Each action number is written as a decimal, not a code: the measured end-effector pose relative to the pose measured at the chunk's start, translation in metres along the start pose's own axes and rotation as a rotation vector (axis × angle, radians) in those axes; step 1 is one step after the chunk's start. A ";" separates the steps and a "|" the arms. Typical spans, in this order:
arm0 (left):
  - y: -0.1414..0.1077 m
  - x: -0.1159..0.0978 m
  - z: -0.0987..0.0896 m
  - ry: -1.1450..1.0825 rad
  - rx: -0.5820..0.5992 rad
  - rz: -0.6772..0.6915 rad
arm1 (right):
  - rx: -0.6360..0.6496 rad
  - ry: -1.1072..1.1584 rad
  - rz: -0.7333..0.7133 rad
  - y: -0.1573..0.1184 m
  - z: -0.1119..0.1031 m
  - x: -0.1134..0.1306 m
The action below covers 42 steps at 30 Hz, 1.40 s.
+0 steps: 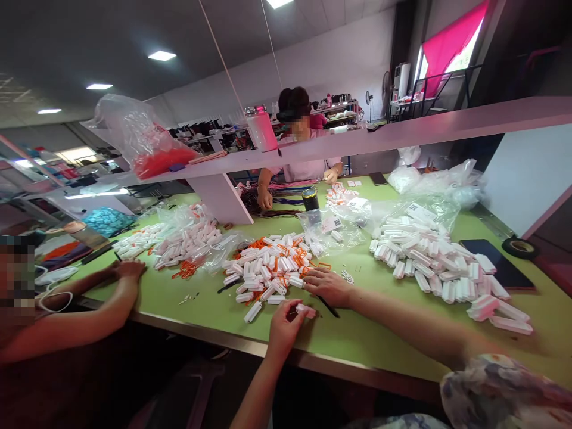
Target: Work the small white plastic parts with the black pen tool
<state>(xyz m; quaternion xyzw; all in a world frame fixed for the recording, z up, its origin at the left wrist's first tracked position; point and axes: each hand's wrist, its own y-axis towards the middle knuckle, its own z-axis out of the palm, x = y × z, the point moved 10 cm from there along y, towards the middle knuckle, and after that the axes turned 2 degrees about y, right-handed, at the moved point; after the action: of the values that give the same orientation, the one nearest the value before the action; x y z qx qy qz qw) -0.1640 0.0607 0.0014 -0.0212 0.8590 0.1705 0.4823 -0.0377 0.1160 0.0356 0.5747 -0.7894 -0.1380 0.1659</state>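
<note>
White plastic: one piece (306, 311) is pinched between thumb and curled fingers of the left hand (284, 326), in front of the mixed white-and-orange pile (268, 271). The right hand (329, 287) lies palm down, fingers extended to that pile's right edge; I cannot tell whether it grips anything. Right of the pile: one all-white heap (429, 259), one black tape roll (521, 247).

A white bottle (261, 131) and a clear bag (127, 128) with red contents stand on the raised shelf (330, 140), a dark flat device (498, 262) lies on the tabletop (370, 333) near a black tape roll (508, 246), and a pink curtain (452, 44) partly covers the window (468, 56).
</note>
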 end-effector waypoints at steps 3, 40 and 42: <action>0.000 -0.006 0.009 0.036 0.017 0.042 | 0.033 0.063 0.032 0.006 0.011 -0.015; 0.021 -0.060 0.095 0.199 0.287 0.204 | -0.399 0.240 0.554 -0.123 -0.077 -0.093; 0.018 -0.057 0.093 0.173 0.281 0.210 | -0.467 0.386 0.591 -0.129 -0.081 -0.080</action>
<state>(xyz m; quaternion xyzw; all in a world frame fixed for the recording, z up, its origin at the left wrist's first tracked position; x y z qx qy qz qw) -0.0606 0.0991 0.0096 0.1217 0.9100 0.0957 0.3847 0.1299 0.1513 0.0479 0.2857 -0.8224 -0.1494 0.4687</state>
